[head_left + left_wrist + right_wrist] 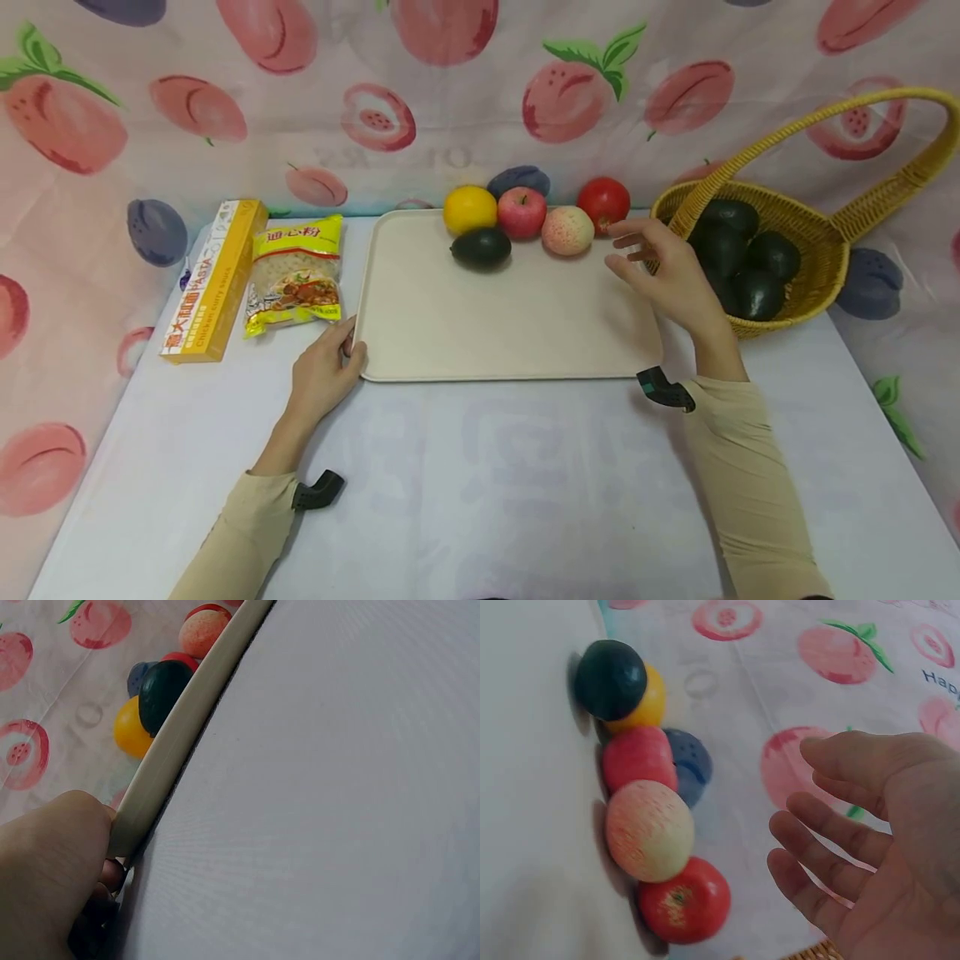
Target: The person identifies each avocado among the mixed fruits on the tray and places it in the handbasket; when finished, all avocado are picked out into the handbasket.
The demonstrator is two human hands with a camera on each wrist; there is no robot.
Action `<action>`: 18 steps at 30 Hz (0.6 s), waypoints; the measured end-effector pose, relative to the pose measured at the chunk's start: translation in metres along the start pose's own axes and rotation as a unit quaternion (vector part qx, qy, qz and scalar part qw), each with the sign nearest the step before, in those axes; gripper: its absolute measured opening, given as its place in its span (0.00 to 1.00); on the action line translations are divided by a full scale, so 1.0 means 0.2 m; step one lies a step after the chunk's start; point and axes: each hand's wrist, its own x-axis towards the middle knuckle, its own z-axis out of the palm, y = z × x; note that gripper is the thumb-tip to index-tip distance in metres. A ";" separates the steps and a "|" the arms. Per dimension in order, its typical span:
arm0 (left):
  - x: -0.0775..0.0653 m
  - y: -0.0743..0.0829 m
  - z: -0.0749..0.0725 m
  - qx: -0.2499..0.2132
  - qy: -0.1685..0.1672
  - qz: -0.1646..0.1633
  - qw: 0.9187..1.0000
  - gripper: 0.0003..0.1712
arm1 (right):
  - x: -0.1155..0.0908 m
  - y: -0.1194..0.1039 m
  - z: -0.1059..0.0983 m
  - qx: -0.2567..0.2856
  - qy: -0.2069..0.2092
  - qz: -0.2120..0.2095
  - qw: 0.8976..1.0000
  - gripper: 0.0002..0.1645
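Note:
A beige tray [510, 325] lies on the table with fruit along its far side: a yellow fruit [469, 208], a pink-red apple [522, 213], a speckled peach [567, 232], a round red fruit [604, 202] and a dark green avocado [482, 249] in front. My left hand [324, 375] grips the tray's left edge near the front corner; in the left wrist view its thumb lies along the rim [161, 754], with fingertips showing below. Over the tray's right side hovers my right hand [667, 271], fingers loosely spread and holding nothing, near the red fruit.
Right of the tray stands a yellow wicker basket [817, 287] with a tall handle, holding several avocados [759, 293]. To the left lie a yellow pasta box [213, 283] and a bag of pasta [295, 275]. A fruit-print cloth [465, 100] hangs behind the white table [487, 492].

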 end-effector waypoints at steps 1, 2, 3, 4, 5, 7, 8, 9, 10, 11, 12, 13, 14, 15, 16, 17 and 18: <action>0.00 0.00 0.00 0.000 0.000 -0.001 1.000 0.26 | 0.01 0.00 0.02 0.004 -0.006 -0.003 1.000 0.27; 0.00 0.00 0.00 0.000 0.000 -0.001 1.000 0.26 | 0.02 0.00 0.04 0.008 -0.011 -0.008 1.000 0.26; 0.00 0.00 0.00 0.000 0.000 -0.001 1.000 0.25 | 0.03 0.00 0.06 0.012 -0.015 -0.011 1.000 0.26; 0.00 0.00 0.00 0.000 -0.001 0.000 1.000 0.25 | 0.03 0.01 0.07 0.015 -0.018 -0.013 1.000 0.26; 0.00 0.00 0.00 0.000 -0.002 0.001 1.000 0.25 | 0.04 0.01 0.09 0.016 -0.020 -0.016 1.000 0.26; 0.01 0.00 0.01 0.001 -0.004 0.001 1.000 0.26 | 0.05 0.02 0.12 0.015 -0.027 -0.020 0.999 0.25; 0.01 0.00 0.01 0.002 -0.004 0.002 1.000 0.26 | 0.05 0.02 0.14 0.014 -0.031 -0.023 0.999 0.25; 0.01 0.00 0.01 0.002 -0.004 0.003 1.000 0.26 | 0.06 0.02 0.16 0.014 -0.035 -0.025 0.999 0.26; 0.01 0.00 0.01 0.002 -0.003 0.004 1.000 0.26 | 0.07 0.02 0.17 0.011 -0.040 -0.026 0.999 0.26; 0.01 0.00 0.01 0.002 -0.002 0.003 1.000 0.26 | 0.08 0.02 0.19 0.008 -0.045 -0.029 0.999 0.27; 0.01 0.00 0.01 0.003 -0.001 0.003 1.000 0.26 | 0.09 0.01 0.21 0.006 -0.050 -0.029 0.998 0.27; 0.01 0.00 0.00 0.003 0.001 0.003 1.000 0.26 | 0.11 0.01 0.23 0.004 -0.054 -0.029 0.998 0.27; 0.01 0.00 0.00 0.003 0.002 0.003 1.000 0.25 | 0.12 0.00 0.25 0.006 -0.056 -0.031 0.998 0.28; 0.01 0.00 0.00 0.003 0.003 0.003 1.000 0.25 | 0.13 0.00 0.27 0.008 -0.059 -0.033 0.998 0.28; 0.01 0.00 0.00 0.003 0.003 0.003 1.000 0.25 | 0.14 0.00 0.29 0.010 -0.063 -0.033 0.997 0.28; 0.00 0.00 0.00 0.002 0.003 0.002 1.000 0.25 | 0.15 -0.01 0.31 0.014 -0.066 -0.035 0.997 0.28; 0.00 0.00 0.00 0.002 0.003 0.001 1.000 0.25 | 0.16 -0.01 0.33 0.020 -0.068 -0.036 0.997 0.27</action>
